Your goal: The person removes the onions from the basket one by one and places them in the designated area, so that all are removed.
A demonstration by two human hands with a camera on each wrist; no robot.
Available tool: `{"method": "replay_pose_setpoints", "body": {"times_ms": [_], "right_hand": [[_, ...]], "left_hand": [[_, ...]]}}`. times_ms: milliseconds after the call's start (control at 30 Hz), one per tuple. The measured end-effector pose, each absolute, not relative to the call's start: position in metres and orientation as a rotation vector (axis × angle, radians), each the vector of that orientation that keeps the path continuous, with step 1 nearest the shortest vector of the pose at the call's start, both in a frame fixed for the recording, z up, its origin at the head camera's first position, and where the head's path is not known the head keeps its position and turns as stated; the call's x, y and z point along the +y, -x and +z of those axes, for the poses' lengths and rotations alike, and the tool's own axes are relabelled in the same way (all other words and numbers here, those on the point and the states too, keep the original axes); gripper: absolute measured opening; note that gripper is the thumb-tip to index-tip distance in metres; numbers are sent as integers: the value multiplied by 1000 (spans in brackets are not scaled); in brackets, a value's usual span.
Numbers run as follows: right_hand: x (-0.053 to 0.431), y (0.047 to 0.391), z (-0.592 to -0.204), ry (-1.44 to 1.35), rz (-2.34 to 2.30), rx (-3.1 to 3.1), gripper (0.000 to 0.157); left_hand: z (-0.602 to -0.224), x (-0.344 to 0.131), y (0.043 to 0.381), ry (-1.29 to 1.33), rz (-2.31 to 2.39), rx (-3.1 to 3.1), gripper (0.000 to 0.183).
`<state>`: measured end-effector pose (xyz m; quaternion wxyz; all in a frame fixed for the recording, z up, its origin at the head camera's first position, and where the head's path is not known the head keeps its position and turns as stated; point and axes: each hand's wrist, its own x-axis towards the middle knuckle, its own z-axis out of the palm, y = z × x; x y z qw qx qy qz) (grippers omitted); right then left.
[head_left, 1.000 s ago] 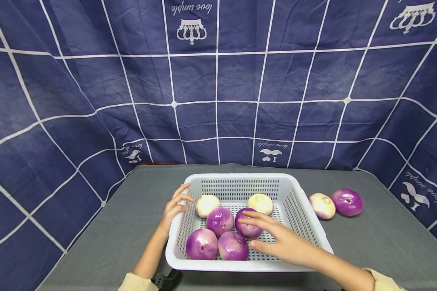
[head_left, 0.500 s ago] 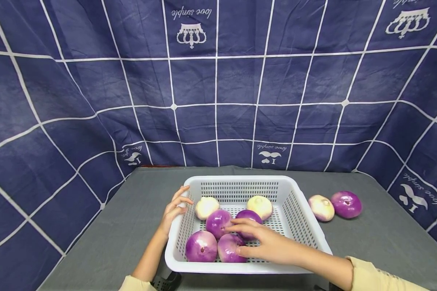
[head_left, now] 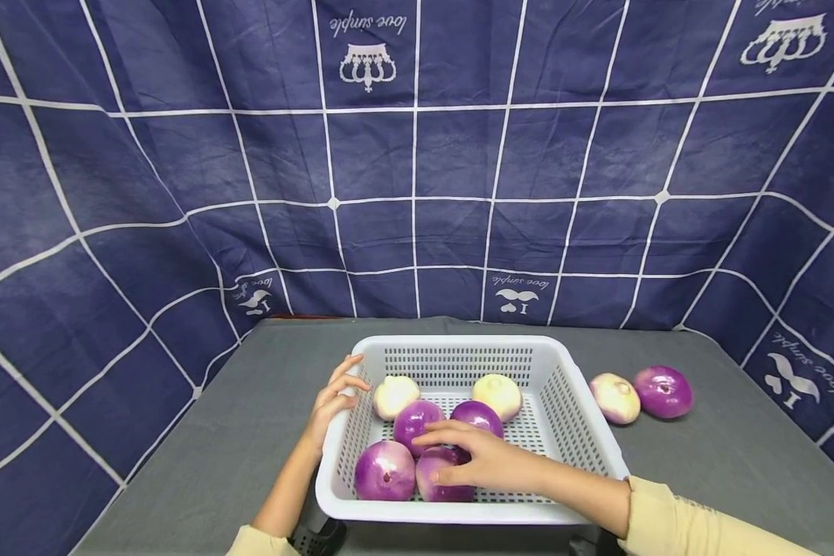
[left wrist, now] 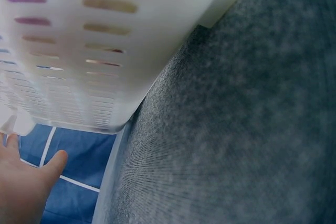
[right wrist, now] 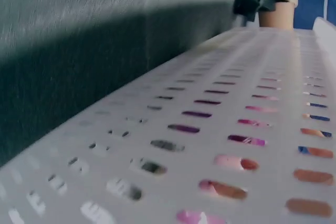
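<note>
Backdrop: navy cloth, ruled with a white grid and inverted lettering, hung behind a desk. Dial: one white basket, 12 o'clock being farthest from the wearer.

Principal item: front purple turnip, inside the basket near 6 o'clock. It is straddled by the right hand, brought in from 4 o'clock with fingers half bent above and thumb laid to the near side; whether a firm hold is taken cannot be told. Handling note: glossy skin is seen, so the widest part is best spanned, with thumb and fingers opposed and the middle purple turnip, close by at 11 o'clock, left unknocked. Steadying would be best given at the rim near 10 o'clock, where the left hand is placed, loosely spread, no grip seen.

Surface: desk covered in grey fabric. Outside the basket at 2 o'clock, a cream turnip and a purple turnip are set side by side. Room: cloth carried round both sides, creased at 10 o'clock.
</note>
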<state>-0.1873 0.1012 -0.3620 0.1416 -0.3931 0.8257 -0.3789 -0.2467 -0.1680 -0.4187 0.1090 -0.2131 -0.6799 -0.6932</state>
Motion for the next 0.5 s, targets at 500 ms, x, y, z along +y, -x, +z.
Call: {"method": "replay_pose_setpoints", "body": {"times_ms": [500], "right_hand": [[100,194,-374,1091,-1125,2296,43]], "left_hand": [[-420,-169,248,612,-2047,-2024,27]]}}
